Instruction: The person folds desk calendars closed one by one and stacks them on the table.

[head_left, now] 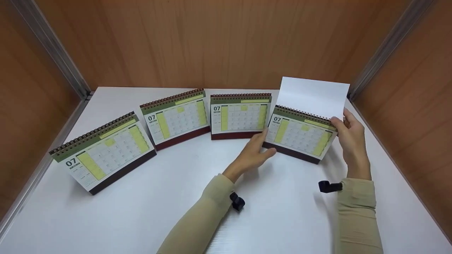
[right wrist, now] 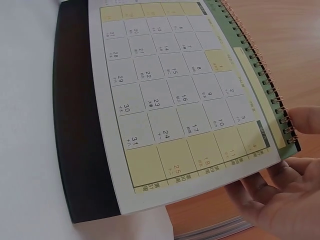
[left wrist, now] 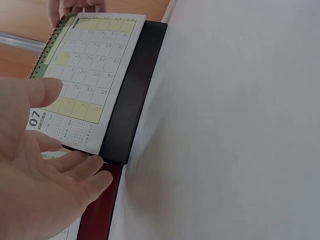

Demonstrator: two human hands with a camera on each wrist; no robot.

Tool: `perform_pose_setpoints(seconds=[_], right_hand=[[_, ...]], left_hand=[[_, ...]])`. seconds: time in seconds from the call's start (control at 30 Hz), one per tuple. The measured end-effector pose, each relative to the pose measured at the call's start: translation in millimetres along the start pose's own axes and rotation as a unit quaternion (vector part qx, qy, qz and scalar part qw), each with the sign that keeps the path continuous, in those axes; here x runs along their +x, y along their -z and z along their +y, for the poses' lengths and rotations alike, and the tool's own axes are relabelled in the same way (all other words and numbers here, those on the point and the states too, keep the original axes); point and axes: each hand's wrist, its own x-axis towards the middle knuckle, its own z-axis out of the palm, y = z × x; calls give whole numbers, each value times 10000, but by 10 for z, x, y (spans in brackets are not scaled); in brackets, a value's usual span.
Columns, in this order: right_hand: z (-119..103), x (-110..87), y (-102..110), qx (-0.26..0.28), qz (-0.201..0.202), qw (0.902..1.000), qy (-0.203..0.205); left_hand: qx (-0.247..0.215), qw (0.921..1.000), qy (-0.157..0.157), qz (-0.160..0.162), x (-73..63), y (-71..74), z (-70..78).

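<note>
The rightmost desk calendar [head_left: 300, 134], open to page 07, has a black base strip and a spiral binding along its top. A blank white sheet [head_left: 312, 95] rises above that binding. My right hand [head_left: 351, 139] grips the calendar's upper right corner, thumb by the binding and fingers behind the edge. At its lower left edge is my left hand [head_left: 252, 153], fingertips at the side and thumb held apart in front. The left wrist view shows the left hand [left wrist: 50, 170] with loosely bent fingers beside the calendar [left wrist: 90, 65]; whether they press it, I cannot tell.
Several similar calendars stand in an arc: one with a red base [head_left: 242, 116] close to the left hand, another red-based one [head_left: 176, 120], and a black-based one [head_left: 106, 151] at far left. Wooden panels [head_left: 226, 42] enclose the white table [head_left: 159, 218] at back and sides.
</note>
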Motion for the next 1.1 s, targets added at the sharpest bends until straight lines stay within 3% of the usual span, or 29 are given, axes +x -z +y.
perform_pose_setpoints(seconds=[0.87, 1.1], right_hand=[[32, -11, 5, -235, 729, 9946, 694], [-22, -30, 28, -211, 876, 9951, 396]], left_hand=[[64, 9999, 65, 67, -8, 8, 8], [81, 9999, 123, 63, -9, 8, 14]])
